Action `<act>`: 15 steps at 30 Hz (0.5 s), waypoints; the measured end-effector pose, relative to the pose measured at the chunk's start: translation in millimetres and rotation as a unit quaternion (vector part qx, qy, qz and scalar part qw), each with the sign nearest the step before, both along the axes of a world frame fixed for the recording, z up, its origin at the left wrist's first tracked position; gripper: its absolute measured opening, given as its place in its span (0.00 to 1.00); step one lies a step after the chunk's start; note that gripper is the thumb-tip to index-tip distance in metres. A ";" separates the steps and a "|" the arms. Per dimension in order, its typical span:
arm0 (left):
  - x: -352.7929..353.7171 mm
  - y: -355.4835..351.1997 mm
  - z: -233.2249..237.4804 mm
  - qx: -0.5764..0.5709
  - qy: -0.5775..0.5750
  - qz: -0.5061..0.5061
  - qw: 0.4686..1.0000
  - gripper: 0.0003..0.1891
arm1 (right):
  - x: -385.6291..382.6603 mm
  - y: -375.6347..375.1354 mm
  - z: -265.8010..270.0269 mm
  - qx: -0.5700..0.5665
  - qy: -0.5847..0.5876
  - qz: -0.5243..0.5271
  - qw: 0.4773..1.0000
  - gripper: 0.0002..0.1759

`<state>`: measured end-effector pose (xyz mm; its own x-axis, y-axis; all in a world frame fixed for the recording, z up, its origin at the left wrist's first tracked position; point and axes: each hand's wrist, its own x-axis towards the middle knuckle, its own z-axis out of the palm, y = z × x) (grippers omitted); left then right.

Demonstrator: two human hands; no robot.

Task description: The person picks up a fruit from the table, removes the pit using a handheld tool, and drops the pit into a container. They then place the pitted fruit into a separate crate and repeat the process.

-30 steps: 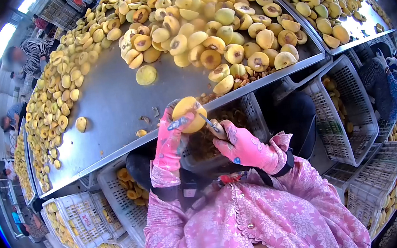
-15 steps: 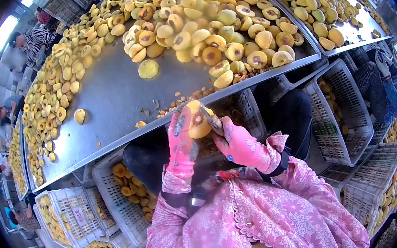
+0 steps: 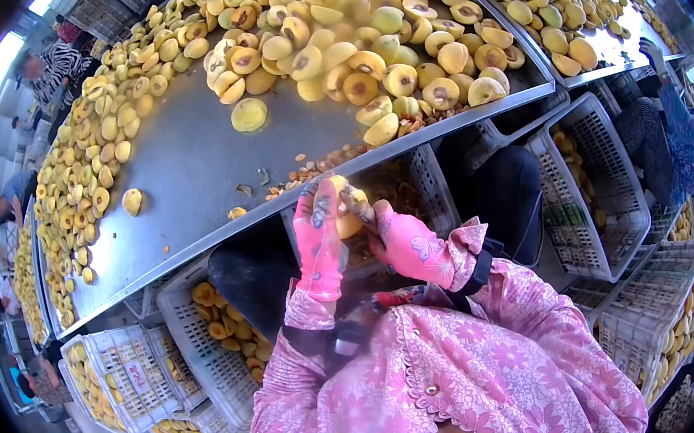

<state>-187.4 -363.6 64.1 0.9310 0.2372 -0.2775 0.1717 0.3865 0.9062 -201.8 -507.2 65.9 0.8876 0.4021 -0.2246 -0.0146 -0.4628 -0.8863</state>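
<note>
My left hand (image 3: 320, 240), in a pink patterned glove, is shut on a yellow peach half (image 3: 347, 213) held just below the front edge of the metal table (image 3: 190, 174). My right hand (image 3: 407, 240), also in a pink glove, grips a small pitting tool (image 3: 360, 202) whose tip is pressed into the fruit. Both hands meet over a grey plastic crate (image 3: 424, 187) under the table edge. The tool's blade is mostly hidden by the fruit and fingers.
A big heap of halved yellow peaches (image 3: 363, 46) covers the table, and loose pits (image 3: 308, 170) lie near its edge. White and grey crates (image 3: 589, 183) with fruit (image 3: 223, 322) stand below. Other people work at the far left (image 3: 52, 70) and right (image 3: 685, 130).
The peach half turned in my left hand from facing me to edge-on, and my right hand pushed the tool deeper into it. Both hands drew slightly closer together.
</note>
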 end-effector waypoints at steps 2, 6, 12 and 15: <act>1.6 -1.4 -8.8 -0.019 -0.007 0.020 1.000 0.17 | 1.6 0.3 6.4 -0.006 0.041 -0.012 0.999 0.05; 1.5 -17.3 8.4 -0.049 0.010 0.071 0.996 0.16 | 2.4 1.0 1.1 0.092 0.133 -0.065 0.985 0.09; 0.5 -28.6 5.9 -0.020 -0.039 0.079 0.996 0.16 | 2.7 -0.7 5.9 0.100 0.146 -0.087 0.980 0.11; 0.9 -26.7 0.5 -0.012 -0.047 0.062 0.997 0.16 | -0.5 -1.7 2.4 0.084 0.086 -0.069 0.990 0.09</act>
<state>-186.5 -390.3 64.6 0.9171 0.3464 -0.1975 0.0361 0.4210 0.9063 -202.3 -508.9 68.3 0.8913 0.3245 -0.3167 -0.2239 -0.2925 -0.9297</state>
